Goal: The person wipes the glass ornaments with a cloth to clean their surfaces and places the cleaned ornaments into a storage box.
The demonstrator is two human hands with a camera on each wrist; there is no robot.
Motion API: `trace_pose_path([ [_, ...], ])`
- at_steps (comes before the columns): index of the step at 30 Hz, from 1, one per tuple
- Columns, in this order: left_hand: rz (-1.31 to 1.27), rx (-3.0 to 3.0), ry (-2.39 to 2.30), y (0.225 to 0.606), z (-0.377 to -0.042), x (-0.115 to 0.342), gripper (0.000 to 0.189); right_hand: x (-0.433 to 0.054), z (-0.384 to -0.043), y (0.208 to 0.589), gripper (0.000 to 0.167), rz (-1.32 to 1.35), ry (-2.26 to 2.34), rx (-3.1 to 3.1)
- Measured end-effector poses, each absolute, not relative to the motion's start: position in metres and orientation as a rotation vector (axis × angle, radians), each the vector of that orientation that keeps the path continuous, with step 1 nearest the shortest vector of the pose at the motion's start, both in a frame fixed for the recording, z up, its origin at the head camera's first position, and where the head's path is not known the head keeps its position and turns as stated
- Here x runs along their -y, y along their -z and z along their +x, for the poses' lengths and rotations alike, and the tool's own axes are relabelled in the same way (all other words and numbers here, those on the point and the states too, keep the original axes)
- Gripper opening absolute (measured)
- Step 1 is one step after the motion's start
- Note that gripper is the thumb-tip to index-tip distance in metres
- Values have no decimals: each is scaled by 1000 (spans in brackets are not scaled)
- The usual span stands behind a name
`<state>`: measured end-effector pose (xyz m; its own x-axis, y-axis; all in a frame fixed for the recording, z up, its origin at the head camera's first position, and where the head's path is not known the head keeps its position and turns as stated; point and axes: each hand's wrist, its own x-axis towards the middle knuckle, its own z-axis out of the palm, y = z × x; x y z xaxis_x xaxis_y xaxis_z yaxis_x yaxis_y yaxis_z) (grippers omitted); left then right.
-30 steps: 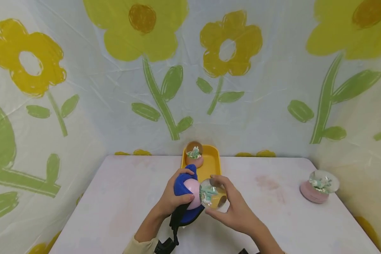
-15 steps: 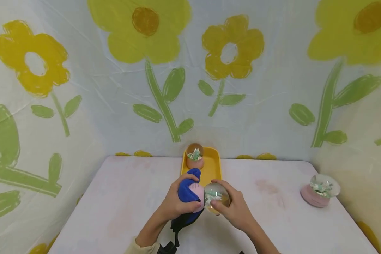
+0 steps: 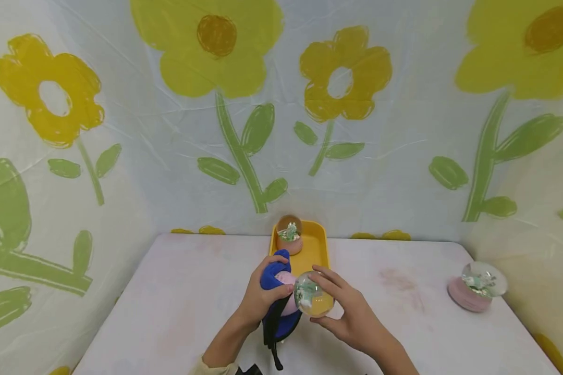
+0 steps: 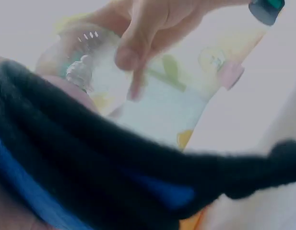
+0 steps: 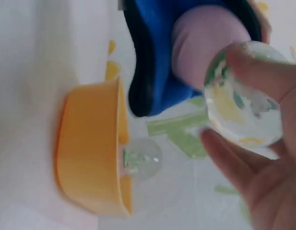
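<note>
A snow globe (image 3: 307, 297) with a clear dome and pink base lies tipped sideways between both hands, dome to the right. My left hand (image 3: 258, 297) grips its base through a blue cloth (image 3: 269, 278) with black trim and a dangling black cord. Fingers and thumb of my right hand (image 3: 358, 315) curl around the dome. Close up in the right wrist view, the pink base (image 5: 203, 45) sits against the cloth (image 5: 159, 62). The left wrist view is mostly filled by the black trim (image 4: 90, 134), hiding most of the base.
Behind the hands stands a yellow tray (image 3: 318, 247), with a second snow globe (image 3: 289, 237) upright in its left rear corner. A third snow globe (image 3: 471, 294) rests near the table's right edge. Flower-printed cloth (image 3: 380, 198) walls the table's back and sides.
My right thumb has moved from the dome's front down to its lower edge, and the fingers have shifted over its upper side. The left hand keeps its grip. The view has tilted slightly.
</note>
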<state>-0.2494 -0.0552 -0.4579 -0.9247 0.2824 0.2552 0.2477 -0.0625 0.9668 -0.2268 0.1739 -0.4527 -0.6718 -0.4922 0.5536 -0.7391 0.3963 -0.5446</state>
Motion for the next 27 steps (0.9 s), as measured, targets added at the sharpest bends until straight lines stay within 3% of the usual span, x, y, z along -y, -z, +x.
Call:
trace_pose_path([
  [5, 561, -2159, -2172, 454, -251, 57, 47, -168, -229, 460, 81, 1146, -1018, 2243],
  [9, 625, -2264, -2017, 452, -250, 58, 57, -170, -235, 469, 80, 999, -1441, 2280],
  [13, 703, -2300, -1895, 449, -245, 59, 71, -174, -238, 468, 63, 770, -1969, 2316],
  [18, 857, -2194, -1916, 450, -240, 63, 60, -177, -235, 459, 57, 514, -2419, 2246],
  [27, 821, -2036, -2001, 457, -245, 58, 62, -178, -226, 444, 62, 442, -2294, 2313],
])
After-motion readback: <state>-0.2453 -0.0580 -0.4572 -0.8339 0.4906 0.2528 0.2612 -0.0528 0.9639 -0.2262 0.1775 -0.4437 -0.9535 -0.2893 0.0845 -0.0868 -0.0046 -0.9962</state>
